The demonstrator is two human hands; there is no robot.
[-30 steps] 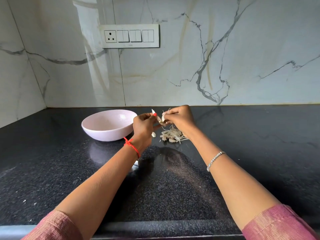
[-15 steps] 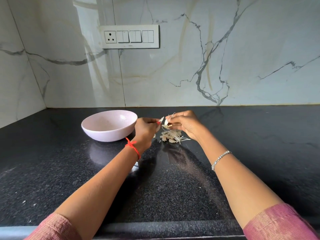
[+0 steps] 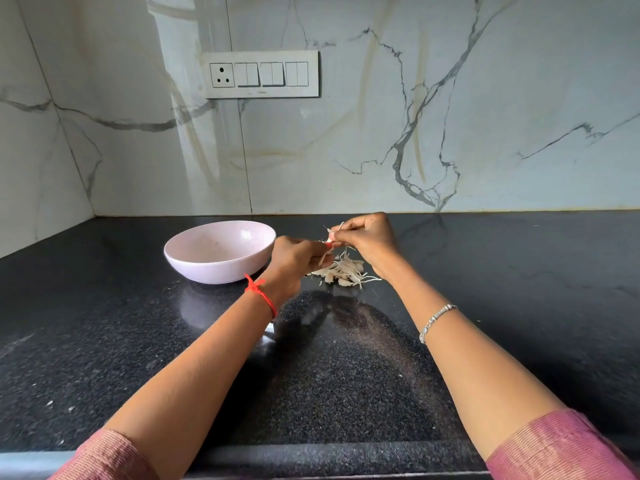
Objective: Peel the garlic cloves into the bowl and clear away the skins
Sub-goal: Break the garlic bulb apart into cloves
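left hand (image 3: 298,261) and right hand (image 3: 367,240) are close together, both pinching one garlic clove (image 3: 330,237); pile of skins (image 3: 343,271) on the table (image 3: 346,375) at their 6 o'clock, bowl (image 3: 214,271) at 9
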